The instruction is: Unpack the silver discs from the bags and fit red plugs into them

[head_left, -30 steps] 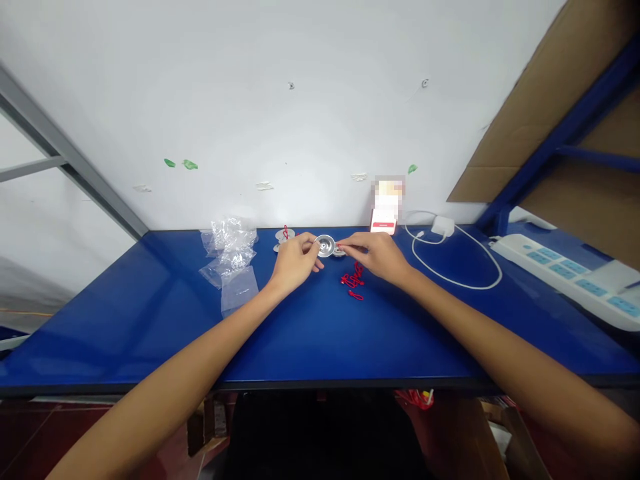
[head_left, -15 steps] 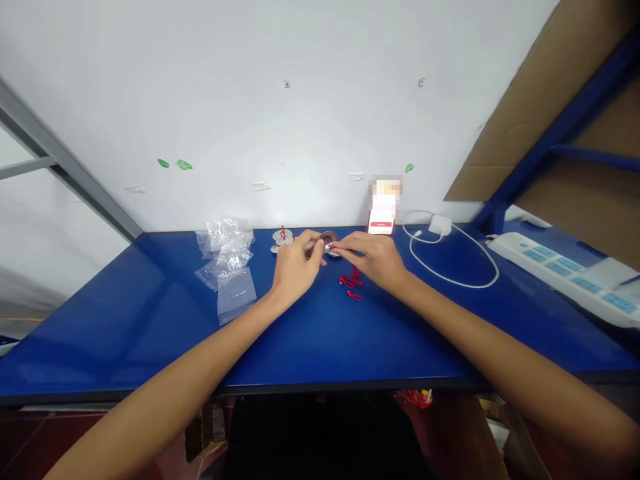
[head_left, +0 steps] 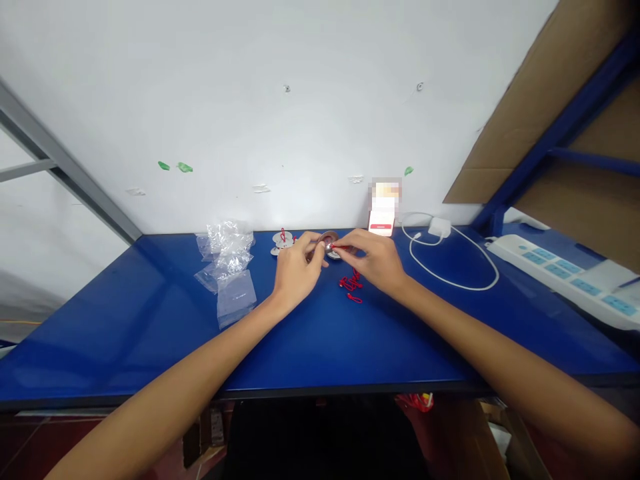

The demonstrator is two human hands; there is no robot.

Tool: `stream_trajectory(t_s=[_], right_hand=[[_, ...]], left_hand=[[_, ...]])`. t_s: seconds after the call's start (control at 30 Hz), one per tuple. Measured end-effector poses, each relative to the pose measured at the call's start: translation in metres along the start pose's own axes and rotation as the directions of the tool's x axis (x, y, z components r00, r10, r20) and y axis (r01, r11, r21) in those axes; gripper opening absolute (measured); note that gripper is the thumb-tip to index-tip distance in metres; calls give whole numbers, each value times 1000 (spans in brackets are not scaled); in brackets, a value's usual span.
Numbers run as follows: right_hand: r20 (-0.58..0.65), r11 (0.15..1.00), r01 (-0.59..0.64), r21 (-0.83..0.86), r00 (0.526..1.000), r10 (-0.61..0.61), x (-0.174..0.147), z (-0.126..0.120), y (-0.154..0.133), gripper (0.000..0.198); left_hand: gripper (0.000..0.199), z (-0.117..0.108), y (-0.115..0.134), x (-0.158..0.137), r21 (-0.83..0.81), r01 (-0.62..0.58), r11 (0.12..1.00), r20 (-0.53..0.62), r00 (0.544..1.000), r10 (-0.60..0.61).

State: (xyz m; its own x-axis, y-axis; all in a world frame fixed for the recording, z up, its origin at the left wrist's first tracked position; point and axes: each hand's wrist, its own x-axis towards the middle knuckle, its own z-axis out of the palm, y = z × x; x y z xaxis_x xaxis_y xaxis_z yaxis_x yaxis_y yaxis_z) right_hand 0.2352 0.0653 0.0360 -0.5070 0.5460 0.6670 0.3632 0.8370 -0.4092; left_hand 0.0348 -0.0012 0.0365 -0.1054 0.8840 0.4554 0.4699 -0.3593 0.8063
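Note:
My left hand is closed on the rim of a small round, shiny metal disc, held tilted above the blue table. From the right, my right hand pinches a red cord against the middle of that disc; the fingers hide most of the cord. Just below my right hand lies a loose bunch of red cord loops, with a single loop beside it. Behind my left hand rest several pale round discs, one with a red loop on it.
Clear plastic bags lie in a heap on the left of the blue table. A phone with a lit screen leans on the wall. To the right are a white charger with its cable and a power strip.
Both hands stay close together at the disc, with only slight finger movement. The disc appears tilted a little differently, and the whole view has shifted slightly.

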Motion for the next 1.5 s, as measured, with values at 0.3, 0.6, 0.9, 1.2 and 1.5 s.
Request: stream_trajectory(t_s=[0.3, 0.6, 0.9, 1.2, 1.5], right_hand=[[-19, 988, 108, -114, 994, -111, 0, -2, -8, 22], [-115, 959, 172, -224, 973, -201, 0, 2, -4, 14], [-174, 957, 182, -224, 959, -223, -1, 2, -5, 12], [-267, 988, 153, -35, 951, -157, 3, 0, -9, 7], [-134, 975, 182, 124, 977, -165, 7, -11, -8, 11]], left_hand=[[20, 2, 0, -2, -34, 7, 999, 3, 1000, -7], [22, 5, 2, -5, -105, 8, 994, 24, 1000, -5], [32, 7, 2, -8, -108, -15, 994, 106, 994, 27], [40, 3, -2, -4, -235, -65, 970, 114, 989, 94], [18, -7, -2, 6, -274, -51, 960, 109, 991, 83]])
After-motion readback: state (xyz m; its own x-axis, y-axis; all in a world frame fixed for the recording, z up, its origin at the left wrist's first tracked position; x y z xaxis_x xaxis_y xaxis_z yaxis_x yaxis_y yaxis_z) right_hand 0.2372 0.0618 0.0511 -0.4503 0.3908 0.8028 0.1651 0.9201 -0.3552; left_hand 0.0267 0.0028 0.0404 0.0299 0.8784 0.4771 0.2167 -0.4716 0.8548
